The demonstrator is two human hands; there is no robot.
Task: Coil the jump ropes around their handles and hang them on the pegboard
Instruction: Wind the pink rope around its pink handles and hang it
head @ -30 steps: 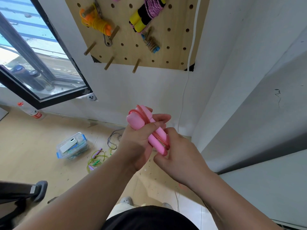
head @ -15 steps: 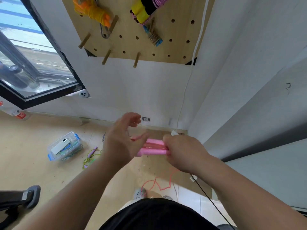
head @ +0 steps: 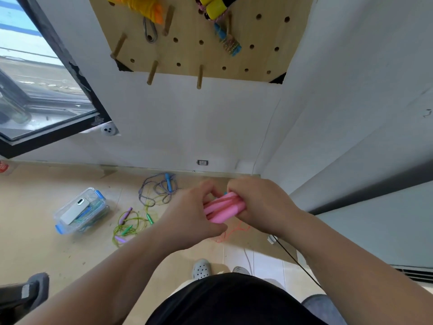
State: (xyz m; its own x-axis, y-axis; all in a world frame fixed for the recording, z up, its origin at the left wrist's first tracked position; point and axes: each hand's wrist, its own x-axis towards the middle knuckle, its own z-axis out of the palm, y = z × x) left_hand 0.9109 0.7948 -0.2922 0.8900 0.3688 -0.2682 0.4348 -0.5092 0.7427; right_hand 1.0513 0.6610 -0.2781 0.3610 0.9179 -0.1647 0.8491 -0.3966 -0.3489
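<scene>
We hold the pink handles (head: 222,208) side by side: right grip (head: 262,202) clamped round one end, left grip (head: 187,214) round the other; red rope (head: 234,231) trails beneath

Facing the wall, the person holds a pair of pink handles (head: 221,208) side by side between both hands. The left hand (head: 192,214) curls round their left end and the right hand (head: 262,205) grips the right end. A thin red cord (head: 232,233) crosses the handles, and its loose part trails below them. Up on the far wall, the pegboard (head: 199,55) carries an orange bundle (head: 145,5) and a yellow-handled one (head: 212,8). On the floor to the left lie a blue-handled rope (head: 167,181), a green rope (head: 127,228) and a clear box (head: 79,209).
</scene>
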